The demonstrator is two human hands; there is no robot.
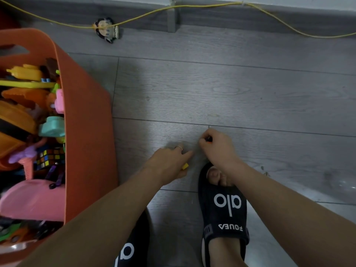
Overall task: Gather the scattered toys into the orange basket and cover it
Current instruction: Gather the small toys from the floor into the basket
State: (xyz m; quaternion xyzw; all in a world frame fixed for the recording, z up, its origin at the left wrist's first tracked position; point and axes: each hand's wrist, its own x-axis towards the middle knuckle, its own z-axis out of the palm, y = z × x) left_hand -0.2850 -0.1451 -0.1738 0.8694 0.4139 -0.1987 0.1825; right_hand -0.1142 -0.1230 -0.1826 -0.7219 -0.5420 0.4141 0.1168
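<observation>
The orange plastic basket with a cut-out handle point(84, 120) stands on the grey wood-plank floor point(231, 89) at the person's left, uncovered and already heaped with bright plastic toys: a pink rounded piece, a colour-tiled puzzle cube point(50, 158), a mint-green block, yellow and orange parts. No lid shows anywhere in view.

Just beside the basket, both hands work low over the floor. The left hand point(169, 166), a thin ring on one finger, has its fingers curled round a small yellow plastic piece point(185, 166) that peeks out beneath them. The right hand point(217, 149) pinches a tiny dark object with a trace of orange point(208, 139) between thumb and fingertips; what it is cannot be made out. Below the hands are the person's feet in black slide sandals with white lettering point(224, 207).

Well apart, by the grey skirting board, a small cartoon-figure toy with black hair point(107, 29) lies under a yellow cord point(192, 7) that runs along the wall.

The step in hand looks like picking up the last small pieces. Next, both hands would need to carry left and let go over the basket's open top; the figure toy remains to be fetched, then a cover found.
</observation>
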